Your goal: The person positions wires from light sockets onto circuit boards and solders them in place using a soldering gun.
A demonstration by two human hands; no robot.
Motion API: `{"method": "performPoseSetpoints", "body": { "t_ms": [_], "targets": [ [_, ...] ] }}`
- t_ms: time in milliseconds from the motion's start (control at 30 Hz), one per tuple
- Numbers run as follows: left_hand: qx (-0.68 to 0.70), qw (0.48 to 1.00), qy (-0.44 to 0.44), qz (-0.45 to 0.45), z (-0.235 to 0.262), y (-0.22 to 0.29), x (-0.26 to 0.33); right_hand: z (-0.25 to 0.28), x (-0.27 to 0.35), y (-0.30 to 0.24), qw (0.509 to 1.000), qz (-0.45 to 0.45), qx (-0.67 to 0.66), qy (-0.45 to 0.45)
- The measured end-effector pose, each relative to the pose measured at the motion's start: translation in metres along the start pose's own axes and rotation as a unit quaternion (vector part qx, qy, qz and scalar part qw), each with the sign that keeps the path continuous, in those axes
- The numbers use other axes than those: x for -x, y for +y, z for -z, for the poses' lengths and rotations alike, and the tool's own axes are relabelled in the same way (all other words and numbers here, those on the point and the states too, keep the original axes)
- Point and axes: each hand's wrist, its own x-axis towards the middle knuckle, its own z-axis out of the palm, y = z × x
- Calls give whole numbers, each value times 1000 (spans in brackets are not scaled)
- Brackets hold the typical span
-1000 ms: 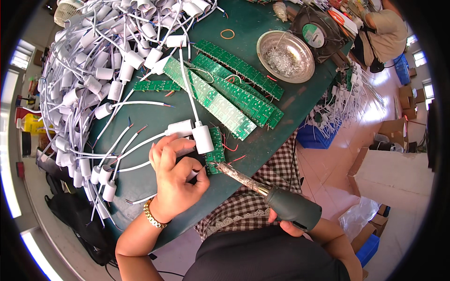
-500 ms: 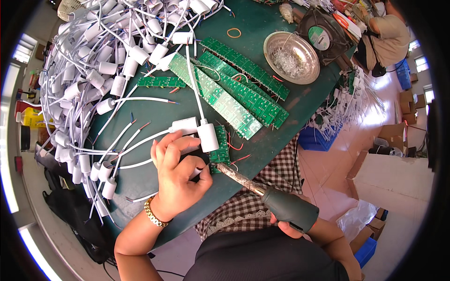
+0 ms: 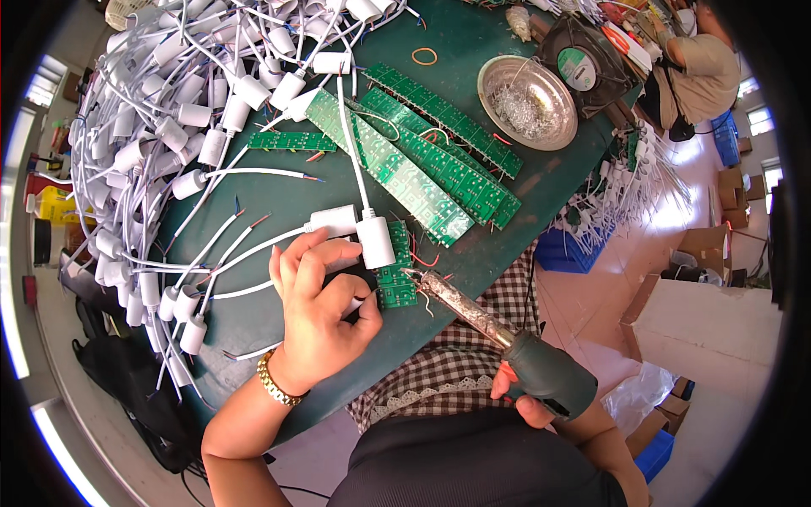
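Observation:
My left hand [image 3: 321, 296] is closed, thumb and forefinger curled round a white cylindrical cable end [image 3: 353, 308] that they partly hide. Beside those fingers lies a small green circuit board [image 3: 397, 292], with thin red and white wires at its right edge. Two more white cable ends, one upright [image 3: 374, 243] and one lying flat [image 3: 334, 220], rest at the board's upper left. My right hand [image 3: 522, 400] grips a soldering iron [image 3: 541, 372] by its dark handle. Its tip points at the board's right side; whether it touches is too small to tell.
A large heap of white cable ends [image 3: 186, 118] covers the table's left side. Long green circuit board strips [image 3: 405, 182] lie beyond my hands. A metal bowl of scraps [image 3: 562, 127] and a black fan [image 3: 583, 63] stand far right, near another person [image 3: 705, 68].
The soldering iron has shifted right, its tip moving up and away from the board's lower part. A thin wire by the board's right edge now hangs lower. My left hand has hardly moved.

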Motion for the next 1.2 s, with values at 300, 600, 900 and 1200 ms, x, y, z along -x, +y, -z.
{"method": "performPoseSetpoints", "body": {
  "t_ms": [300, 600, 900, 1200],
  "targets": [
    [12, 1000, -1, -10, 0, 0, -1, 5, 5, 4, 998, -6, 25, -53],
    [-4, 997, 58, -47, 1, 1, 6, -3, 18, 20, 997, -56, -50, -24],
    [-13, 999, 23, -40, 1, 1, 6, -2, 22, 40, 993, 57, 102, -24],
    [-45, 998, -13, -41, -1, 4, 8, 0, 12, 31, 997, -19, -55, -50]
  ]
}}
